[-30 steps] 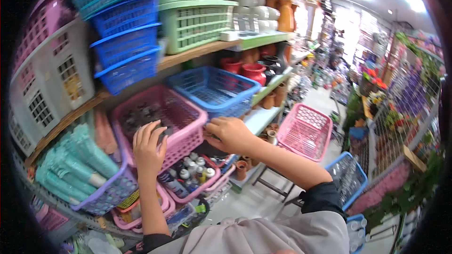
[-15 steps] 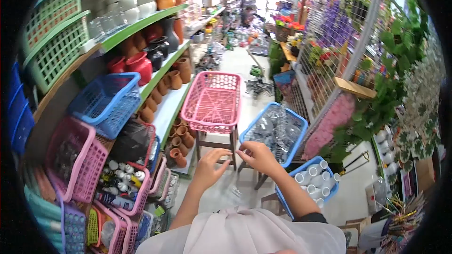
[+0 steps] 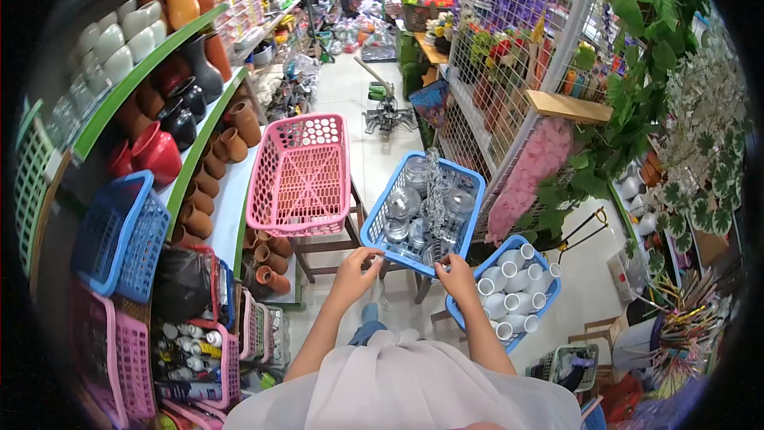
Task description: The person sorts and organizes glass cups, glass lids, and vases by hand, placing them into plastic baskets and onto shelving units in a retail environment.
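Observation:
A blue basket [image 3: 372,232] holding clear glass vessels and a silvery beaded strand [image 3: 434,191] stands on a stool in front of me. My left hand [image 3: 356,272] is at its near left corner, thumb and fingers pinched close to the rim; whether they grip it is hard to tell. At the near right part of the same rim, my right hand [image 3: 456,277] has its fingers closed on the edge. To the left, an empty pink basket [image 3: 298,228] rests on another stool, touched by neither hand.
Blue basket [image 3: 454,308] of white vases at right, low down. Shelves of pots [image 3: 191,183] line the left side. A wire rack [image 3: 517,111] with flowers stands right. A green-handled stand [image 3: 387,111] is on the aisle floor. A person [image 3: 350,0] is far back.
My view has shifted toward the glass-filled basket. Both hands, earlier in the air before the baskets, are now at its near rim, and my right hand has closed on it.

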A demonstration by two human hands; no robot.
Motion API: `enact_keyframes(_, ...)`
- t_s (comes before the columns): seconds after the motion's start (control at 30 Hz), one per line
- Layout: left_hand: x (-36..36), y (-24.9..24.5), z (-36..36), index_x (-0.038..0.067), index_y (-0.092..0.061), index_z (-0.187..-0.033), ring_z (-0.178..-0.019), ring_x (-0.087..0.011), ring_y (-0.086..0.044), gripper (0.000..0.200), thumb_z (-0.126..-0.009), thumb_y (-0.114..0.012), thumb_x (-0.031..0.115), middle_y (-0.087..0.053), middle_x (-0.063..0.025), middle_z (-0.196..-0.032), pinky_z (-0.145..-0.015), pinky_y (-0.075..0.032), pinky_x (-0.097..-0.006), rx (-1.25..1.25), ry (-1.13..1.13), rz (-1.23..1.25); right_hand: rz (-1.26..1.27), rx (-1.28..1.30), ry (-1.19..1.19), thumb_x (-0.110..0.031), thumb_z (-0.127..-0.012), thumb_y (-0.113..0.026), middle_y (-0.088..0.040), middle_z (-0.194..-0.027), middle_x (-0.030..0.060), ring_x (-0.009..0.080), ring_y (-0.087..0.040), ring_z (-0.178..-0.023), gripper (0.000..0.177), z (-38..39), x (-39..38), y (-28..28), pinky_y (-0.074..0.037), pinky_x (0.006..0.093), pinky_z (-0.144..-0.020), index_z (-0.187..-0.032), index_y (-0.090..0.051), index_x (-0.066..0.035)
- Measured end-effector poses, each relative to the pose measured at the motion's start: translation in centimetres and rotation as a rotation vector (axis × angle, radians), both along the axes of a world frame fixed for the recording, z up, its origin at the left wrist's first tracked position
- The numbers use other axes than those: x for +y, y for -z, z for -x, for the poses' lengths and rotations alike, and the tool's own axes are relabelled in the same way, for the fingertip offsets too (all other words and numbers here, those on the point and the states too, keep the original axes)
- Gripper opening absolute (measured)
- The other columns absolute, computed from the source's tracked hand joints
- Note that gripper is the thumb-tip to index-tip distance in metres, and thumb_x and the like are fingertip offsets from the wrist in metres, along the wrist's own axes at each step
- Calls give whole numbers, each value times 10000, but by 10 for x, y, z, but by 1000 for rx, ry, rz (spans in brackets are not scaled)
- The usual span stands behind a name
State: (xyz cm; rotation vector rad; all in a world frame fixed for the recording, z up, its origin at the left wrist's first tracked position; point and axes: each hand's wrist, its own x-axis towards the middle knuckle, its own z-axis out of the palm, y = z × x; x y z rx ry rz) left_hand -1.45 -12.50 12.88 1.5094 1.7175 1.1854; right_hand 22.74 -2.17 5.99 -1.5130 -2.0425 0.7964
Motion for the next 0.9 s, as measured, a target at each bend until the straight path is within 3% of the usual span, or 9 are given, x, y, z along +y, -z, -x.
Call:
enact_keyframes(0.17,63,50,21,55,-657,-1057,-956,-255,-637,241,-850,-619,171,-651,-144,-1059,-779,-502,-350,-1,57,55,42,-234,183,-366,-796,-696,-640,-1071,195,355,-620,-989,472,18,33,52,-492,435,-822,-1087,-566,-16)
enact_keyframes(0.37,126,89,31,50,-660,-1039,-998,-312,-615,247,-852,-630,210,-656,-153,-1026,-878,-469,-386,103,275,96,160,-295,284,-384,-797,-695,-638,-1070,215,363,-616,-1007,504,41,48,68,-491,451,-840,-1114,-551,-20)
enact_keyframes(0.43,149,95,32,56,-661,-1033,-1003,-317,-611,238,-852,-629,208,-653,-153,-1037,-885,-467,-390,128,325,85,216,-270,343,-309,-800,-705,-641,-1057,214,353,-618,-1011,465,41,53,79,-496,429,-823,-1118,-538,-13)
enact_keyframes(0.5,167,82,30,55,-662,-1033,-991,-322,-612,240,-849,-632,207,-649,-157,-1044,-873,-471,-391,148,359,11,130,215,391,-213,-796,-708,-649,-1006,201,333,-637,-966,412,31,55,115,-500,401,-793,-1105,-527,-9)
enact_keyframes(0.63,223,69,32,44,-641,-1023,-992,-336,-607,246,-836,-628,204,-645,-170,-1011,-873,-469,-407,145,331,-36,8,350,446,-172,-821,-685,-642,-926,205,282,-639,-874,393,28,24,71,-484,380,-777,-1103,-480,8)
enact_keyframes(0.67,239,68,33,44,-641,-1023,-992,-336,-607,246,-836,-628,204,-645,-170,-1011,-873,-469,-407,145,357,-41,-106,350,491,-169,-816,-703,-638,-833,144,201,-626,-741,386,27,18,79,-490,329,-664,-1072,-469,0)
enact_keyframes(0.7,259,75,35,48,-636,-1032,-1006,-344,-598,260,-829,-635,212,-634,-178,-1039,-880,-466,-419,152,367,-49,-114,351,517,-169,-816,-703,-638,-833,144,201,-626,-741,386,23,13,77,-490,329,-664,-1072,-469,0)
enact_keyframes(0.8,321,100,39,51,-619,-1085,-1053,-349,-569,336,-801,-659,228,-612,-179,-1090,-908,-454,-426,243,363,-53,1,462,487,-237,-786,-769,-623,-747,66,118,-554,-524,416,15,-10,57,-456,271,-470,-1055,-563,5)
enact_keyframes(0.9,358,114,33,65,-582,-1168,-1124,-346,-523,471,-755,-692,263,-578,-164,-1156,-941,-443,-432,425,315,-28,121,480,654,-264,-770,-788,-618,-726,53,111,-562,-535,372,10,-27,53,-463,268,-472,-984,-633,-1)
